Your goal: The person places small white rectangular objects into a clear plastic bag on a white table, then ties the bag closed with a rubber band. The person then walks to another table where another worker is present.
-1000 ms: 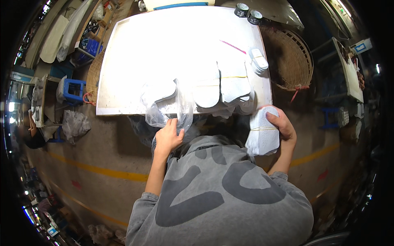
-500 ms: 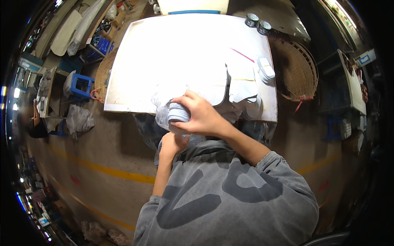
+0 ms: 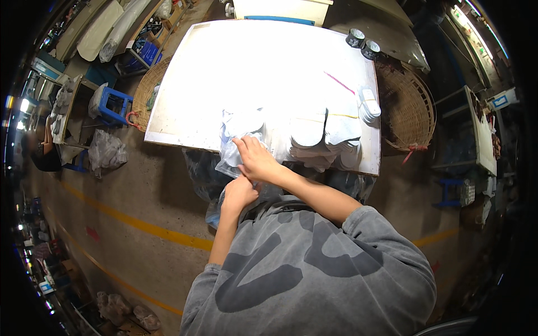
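At the near edge of the bench (image 3: pixel 182 106), a little left of its middle, there is a clear plastic bag (image 3: pixel 228 161). The right hand (image 3: pixel 258 160) has its fingers upon this bag, and the left hand (image 3: pixel 240 194) is just below, off the edge. Fingers are partly hidden, so I cannot tell whether either grip is clamped or loose. Stacked pale pieces (image 3: pixel 343 130) lie toward the near right corner (two tape rolls (image 3: pixel 355 40) stand near the far right one).
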Tool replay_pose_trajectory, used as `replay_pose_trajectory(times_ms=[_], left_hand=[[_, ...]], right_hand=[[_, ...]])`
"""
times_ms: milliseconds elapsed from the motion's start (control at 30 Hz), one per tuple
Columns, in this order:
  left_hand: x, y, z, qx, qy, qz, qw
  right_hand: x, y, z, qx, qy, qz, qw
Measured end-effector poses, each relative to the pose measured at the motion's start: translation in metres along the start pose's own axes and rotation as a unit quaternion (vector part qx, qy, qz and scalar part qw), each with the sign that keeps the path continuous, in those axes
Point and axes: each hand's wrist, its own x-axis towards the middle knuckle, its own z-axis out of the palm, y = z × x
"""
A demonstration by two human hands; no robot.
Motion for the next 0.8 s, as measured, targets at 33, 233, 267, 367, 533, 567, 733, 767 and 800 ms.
replay_pose_trajectory(times_ms=[33,233,267,367,533,567,733,767,800], left_hand=[[0.0,-0.002,0.002,-0.019,0.031,0.006,0.999],[0.007,-0.013,0.016,-0.028,0.129,0.018,0.991],[0.01,-0.014,0.017,-0.016,0.125,0.014,0.992],[0.015,-0.02,0.017,0.001,0.122,-0.002,0.992],[0.026,-0.027,0.001,0.004,0.156,0.004,0.988],[0.031,-0.028,-0.003,0.013,0.153,-0.003,0.988],[0.048,-0.026,-0.013,0.055,0.163,-0.008,0.985],[0.046,-0.025,-0.015,0.066,0.167,-0.008,0.984],[0.044,-0.024,-0.017,0.079,0.158,-0.015,0.984]], right_hand=[[-0.003,0.008,0.002,-0.044,0.029,-0.009,0.999],[-0.013,0.034,-0.002,-0.212,-0.071,0.005,0.975],[-0.013,0.035,-0.003,-0.211,-0.067,0.004,0.975],[-0.012,0.033,-0.005,-0.208,-0.071,0.008,0.976],[-0.004,0.037,-0.004,-0.201,-0.045,0.022,0.978],[-0.001,0.038,-0.002,-0.199,-0.045,0.042,0.978],[0.01,0.026,0.01,-0.201,-0.015,0.126,0.971],[0.013,0.023,0.011,-0.195,-0.019,0.145,0.97],[0.017,0.021,0.01,-0.201,-0.021,0.147,0.968]])
